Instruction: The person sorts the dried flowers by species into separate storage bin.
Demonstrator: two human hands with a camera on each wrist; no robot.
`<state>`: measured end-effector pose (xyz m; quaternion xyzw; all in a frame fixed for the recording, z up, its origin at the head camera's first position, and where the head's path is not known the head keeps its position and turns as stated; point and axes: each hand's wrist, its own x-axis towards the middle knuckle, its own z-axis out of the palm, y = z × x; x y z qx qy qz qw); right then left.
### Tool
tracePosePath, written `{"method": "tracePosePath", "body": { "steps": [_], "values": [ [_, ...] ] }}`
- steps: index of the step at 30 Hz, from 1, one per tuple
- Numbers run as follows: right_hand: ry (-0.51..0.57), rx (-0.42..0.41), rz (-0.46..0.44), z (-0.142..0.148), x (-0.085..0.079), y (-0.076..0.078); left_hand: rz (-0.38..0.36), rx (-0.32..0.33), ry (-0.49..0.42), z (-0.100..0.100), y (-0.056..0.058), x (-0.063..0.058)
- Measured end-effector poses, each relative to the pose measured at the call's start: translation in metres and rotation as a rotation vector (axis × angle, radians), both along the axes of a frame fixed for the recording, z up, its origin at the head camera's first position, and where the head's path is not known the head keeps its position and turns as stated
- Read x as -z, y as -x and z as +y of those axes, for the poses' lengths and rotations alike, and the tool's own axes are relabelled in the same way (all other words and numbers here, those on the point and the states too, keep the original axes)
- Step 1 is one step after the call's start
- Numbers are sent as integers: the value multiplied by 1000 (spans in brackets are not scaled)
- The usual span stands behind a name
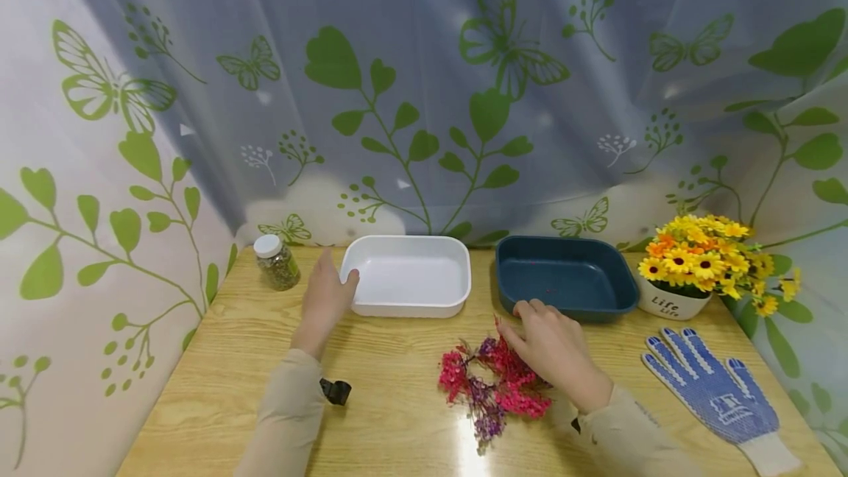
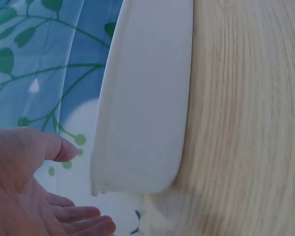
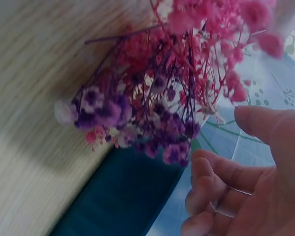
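My left hand [image 1: 327,297] is at the left end of a white rectangular basin [image 1: 409,310], thumb spread from the fingers and nothing in its grasp. The left wrist view shows the basin's side wall [image 2: 145,98] beyond that thumb. My right hand [image 1: 555,344] hovers over a bunch of dried pink and purple flowers [image 1: 520,393], close to the front rim of a dark blue basin [image 1: 576,312]. Its fingers bend loosely, with a gap between them and the thumb. In the right wrist view the purple blossoms [image 3: 105,110] lie just beyond the fingertips.
A white-capped jar [image 1: 278,267] of dried bits stands at the back left. On the right are a white pot [image 1: 672,303] of yellow artificial flowers [image 1: 705,256] and a blue-and-white work glove [image 1: 718,392]. A patterned curtain [image 1: 411,94] hangs behind the wooden table [image 1: 391,396].
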<state>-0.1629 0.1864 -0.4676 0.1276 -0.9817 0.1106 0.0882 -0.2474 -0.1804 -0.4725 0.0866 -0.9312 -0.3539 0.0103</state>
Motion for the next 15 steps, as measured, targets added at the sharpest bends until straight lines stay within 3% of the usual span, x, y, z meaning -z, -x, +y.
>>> {"method": "tracePosePath", "body": {
  "steps": [5, 11, 15],
  "values": [
    [-7, -5, -23, -2, 4, -2, -73, 11, -95, -8, 2, 5],
    [-49, -19, 42, -5, 12, -3, -122, 24, -169, -13, 6, 13],
    [-89, 1, -6, -8, 12, -5, -129, 36, -215, -14, 7, 14]
  ]
}}
